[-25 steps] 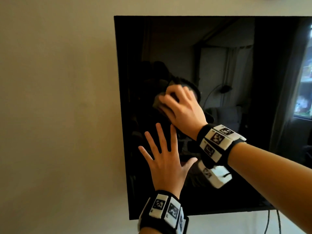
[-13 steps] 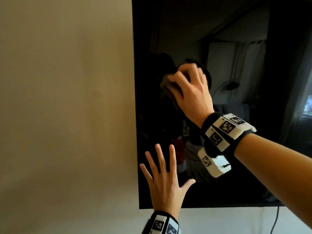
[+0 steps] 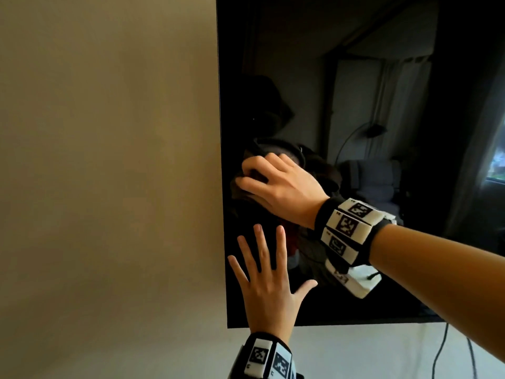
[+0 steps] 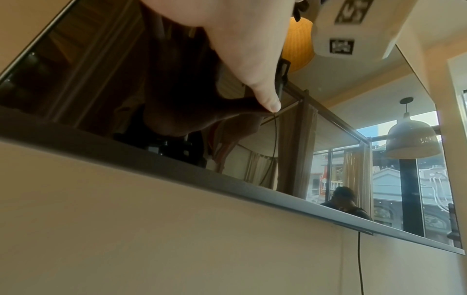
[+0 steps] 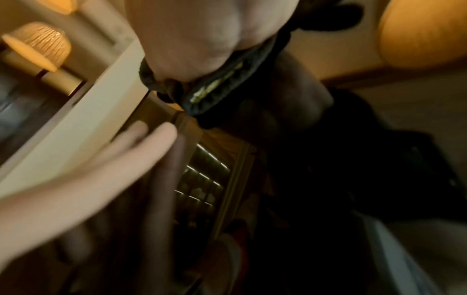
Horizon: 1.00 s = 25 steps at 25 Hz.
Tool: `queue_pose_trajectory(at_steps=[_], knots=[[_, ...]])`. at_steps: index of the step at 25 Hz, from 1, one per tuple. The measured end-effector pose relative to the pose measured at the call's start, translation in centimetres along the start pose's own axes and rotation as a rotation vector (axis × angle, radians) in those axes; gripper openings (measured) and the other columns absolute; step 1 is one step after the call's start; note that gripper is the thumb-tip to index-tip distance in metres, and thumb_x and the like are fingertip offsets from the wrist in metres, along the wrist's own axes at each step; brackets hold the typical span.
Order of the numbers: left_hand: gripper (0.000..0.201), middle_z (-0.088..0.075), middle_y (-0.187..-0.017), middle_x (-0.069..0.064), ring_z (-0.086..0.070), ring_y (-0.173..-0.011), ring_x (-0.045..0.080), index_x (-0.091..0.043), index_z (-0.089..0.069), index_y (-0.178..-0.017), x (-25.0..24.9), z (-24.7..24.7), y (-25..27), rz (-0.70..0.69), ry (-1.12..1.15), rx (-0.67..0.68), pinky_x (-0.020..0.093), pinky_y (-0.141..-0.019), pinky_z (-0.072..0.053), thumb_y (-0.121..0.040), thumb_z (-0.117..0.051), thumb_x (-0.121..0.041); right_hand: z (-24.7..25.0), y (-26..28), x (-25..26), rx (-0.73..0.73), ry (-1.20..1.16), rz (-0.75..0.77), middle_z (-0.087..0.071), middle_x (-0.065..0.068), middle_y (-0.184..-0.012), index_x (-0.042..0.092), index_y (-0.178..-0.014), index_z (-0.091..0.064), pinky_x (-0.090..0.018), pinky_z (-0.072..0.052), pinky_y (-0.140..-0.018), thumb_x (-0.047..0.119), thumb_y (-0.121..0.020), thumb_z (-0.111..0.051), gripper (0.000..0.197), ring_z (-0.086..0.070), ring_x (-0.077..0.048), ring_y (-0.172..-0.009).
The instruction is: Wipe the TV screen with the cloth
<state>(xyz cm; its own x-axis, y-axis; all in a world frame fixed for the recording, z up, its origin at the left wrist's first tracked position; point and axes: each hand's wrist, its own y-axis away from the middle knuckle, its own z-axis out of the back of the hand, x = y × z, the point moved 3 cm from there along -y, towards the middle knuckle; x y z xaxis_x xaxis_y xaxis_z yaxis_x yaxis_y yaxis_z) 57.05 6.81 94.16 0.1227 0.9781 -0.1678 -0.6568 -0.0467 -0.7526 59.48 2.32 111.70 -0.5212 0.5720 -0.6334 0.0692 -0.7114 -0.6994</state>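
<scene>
The black wall-mounted TV screen (image 3: pixel 382 77) fills the right of the head view. My right hand (image 3: pixel 276 187) grips a bunched dark cloth (image 3: pixel 240 194) and presses it on the screen close to its left edge. Just below it, my left hand (image 3: pixel 267 277) lies flat on the lower left of the screen with fingers spread. In the right wrist view the dark cloth (image 5: pixel 227 85) is bunched under my palm, and the left hand's fingers (image 5: pixel 126 151) show blurred below it. The left wrist view shows my thumb (image 4: pixel 252 59) on the glass above the bottom bezel (image 4: pixel 177 159).
A bare beige wall (image 3: pixel 109 187) runs left of the TV and a pale wall continues below it. Black cables (image 3: pixel 440 351) hang from the TV's lower edge at the right; one cable (image 4: pixel 360 259) is also in the left wrist view.
My right hand has carried the cloth down and left across the screen, ending near the left edge just above my left hand. The left hand stays flat on the lower screen.
</scene>
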Motion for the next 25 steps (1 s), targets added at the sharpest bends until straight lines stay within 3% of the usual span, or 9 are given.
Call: queue_pose_trajectory(at_steps=[1, 5, 9, 13, 14, 17, 18, 21, 25], knots=[[0.122, -0.017, -0.160, 0.021, -0.022, -0.142, 0.050, -0.018, -0.020, -0.156, 0.0, -0.1, 0.0, -0.003, 0.001, -0.002, 0.070, -0.109, -0.025, -0.062, -0.058, -0.086, 0.3, 0.0, -0.4, 0.014, 0.002, 0.017, -0.059, -0.013, -0.109, 0.013, -0.106, -0.064, -0.035, -0.039, -0.073, 0.020, -0.096, -0.057, 0.014, -0.046, -0.024, -0.084], [0.127, -0.011, -0.161, 0.021, -0.016, -0.144, 0.050, -0.018, -0.015, -0.157, 0.0, -0.6, 0.0, -0.012, 0.006, -0.013, 0.070, -0.110, -0.020, -0.057, -0.068, -0.078, 1.1, -0.8, -1.5, -0.213, -0.053, -0.387, -0.060, -0.015, -0.106, 0.010, -0.103, -0.066, -0.042, -0.043, -0.074, 0.020, -0.094, -0.061, 0.014, -0.052, -0.030, -0.084], [0.119, -0.011, -0.161, 0.022, -0.016, -0.143, 0.050, -0.017, -0.018, -0.156, -0.2, -0.6, 0.5, -0.007, 0.006, 0.003, 0.066, -0.112, -0.015, -0.065, -0.061, -0.080, -0.4, 0.7, 1.0, -0.028, -0.001, -0.030, -0.061, -0.012, -0.107, 0.014, -0.106, -0.066, -0.035, -0.040, -0.070, 0.019, -0.094, -0.062, 0.013, -0.048, -0.025, -0.082], [0.127, -0.011, -0.161, 0.024, -0.014, -0.144, 0.049, -0.013, -0.012, -0.157, -1.9, -1.8, 2.7, 0.055, 0.079, 0.027, 0.066, -0.109, -0.020, -0.062, -0.072, -0.072, 1.6, 0.7, -2.2, -0.230, -0.047, -0.399, -0.060, -0.015, -0.106, 0.011, -0.103, -0.067, -0.039, -0.040, -0.076, 0.018, -0.093, -0.064, 0.013, -0.051, -0.030, -0.085], [0.133, -0.010, -0.161, 0.024, -0.013, -0.145, 0.049, -0.013, -0.009, -0.157, -2.5, -2.3, 3.3, 0.086, 0.110, 0.053, 0.066, -0.109, -0.019, -0.058, -0.073, -0.074, 1.4, 1.2, -1.4, -0.217, -0.035, -0.369, -0.060, -0.015, -0.106, 0.011, -0.103, -0.067, -0.038, -0.039, -0.075, 0.018, -0.093, -0.063, 0.013, -0.050, -0.029, -0.085], [0.141, -0.006, -0.161, 0.026, -0.007, -0.145, 0.051, -0.013, -0.006, -0.157, -4.3, -3.0, 3.7, 0.167, 0.184, 0.113, 0.069, -0.107, -0.016, -0.052, -0.068, -0.084, 0.3, 3.1, 0.3, -0.025, 0.006, -0.035, -0.060, -0.012, -0.108, 0.014, -0.107, -0.065, -0.034, -0.036, -0.072, 0.017, -0.094, -0.061, 0.014, -0.044, -0.024, -0.084], [0.142, -0.004, -0.160, 0.027, -0.004, -0.145, 0.052, -0.013, -0.006, -0.157, -5.0, -3.1, 3.4, 0.199, 0.207, 0.121, 0.072, -0.107, -0.017, -0.051, -0.067, -0.085, 0.7, 3.3, -0.7, -0.009, 0.006, -0.027, -0.060, -0.012, -0.108, 0.015, -0.108, -0.065, -0.034, -0.036, -0.072, 0.016, -0.094, -0.062, 0.014, -0.045, -0.024, -0.084], [0.145, 0.001, -0.160, 0.028, 0.001, -0.144, 0.053, -0.012, -0.005, -0.157, -6.4, -3.5, 2.6, 0.297, 0.256, 0.116, 0.077, -0.103, -0.018, -0.048, -0.069, -0.084, 2.1, 4.0, -3.3, -0.153, -0.040, -0.321, -0.058, -0.013, -0.107, 0.012, -0.104, -0.066, -0.039, -0.039, -0.073, 0.017, -0.093, -0.063, 0.012, -0.048, -0.028, -0.085], [0.127, 0.004, -0.160, 0.027, -0.001, -0.145, 0.052, -0.013, -0.003, -0.157, -6.1, -4.2, 2.6, 0.304, 0.230, 0.049, 0.077, -0.104, -0.020, -0.065, -0.042, -0.090, 1.9, 6.1, -2.3, -0.001, 0.028, -0.055, -0.057, -0.010, -0.111, 0.016, -0.107, -0.065, -0.033, -0.034, -0.072, 0.015, -0.093, -0.062, 0.014, -0.045, -0.024, -0.084]])
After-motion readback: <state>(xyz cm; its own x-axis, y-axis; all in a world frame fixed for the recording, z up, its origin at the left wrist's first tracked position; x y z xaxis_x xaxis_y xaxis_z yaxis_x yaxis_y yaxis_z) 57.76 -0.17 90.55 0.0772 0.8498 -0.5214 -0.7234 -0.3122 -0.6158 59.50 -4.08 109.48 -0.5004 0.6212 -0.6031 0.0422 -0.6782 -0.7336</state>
